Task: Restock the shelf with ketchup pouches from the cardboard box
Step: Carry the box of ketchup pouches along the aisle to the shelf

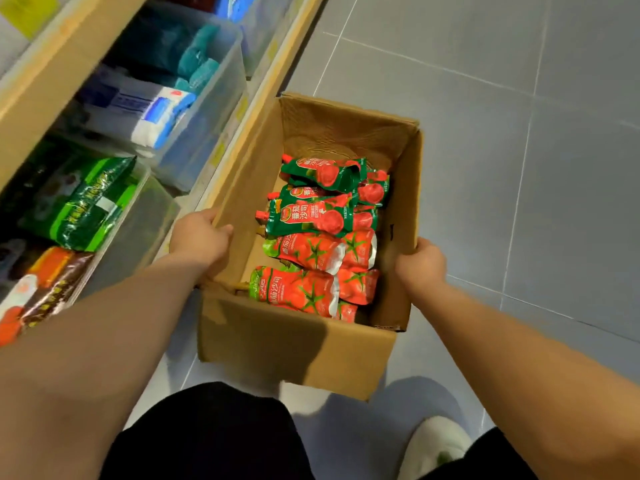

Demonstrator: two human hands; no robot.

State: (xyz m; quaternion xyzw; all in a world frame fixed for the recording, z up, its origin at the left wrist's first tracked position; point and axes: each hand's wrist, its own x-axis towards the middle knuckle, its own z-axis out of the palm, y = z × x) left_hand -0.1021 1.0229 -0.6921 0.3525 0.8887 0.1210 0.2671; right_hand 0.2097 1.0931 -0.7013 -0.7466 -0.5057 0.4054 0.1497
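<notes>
Hands, left hand [202, 239] and right hand [420, 263], grip the cardboard box [294, 344].

There is only one view, from the camera on my head. It looks steeply down and a little forward, along my two forearms to the cardboard box [298, 355] that fills the middle of the frame, quite near. The wide lens bends the edges. The shelf [273, 84] runs along the left side, the grey floor [519, 133] takes the right, and my own shoe [440, 445] shows at the bottom.
</notes>
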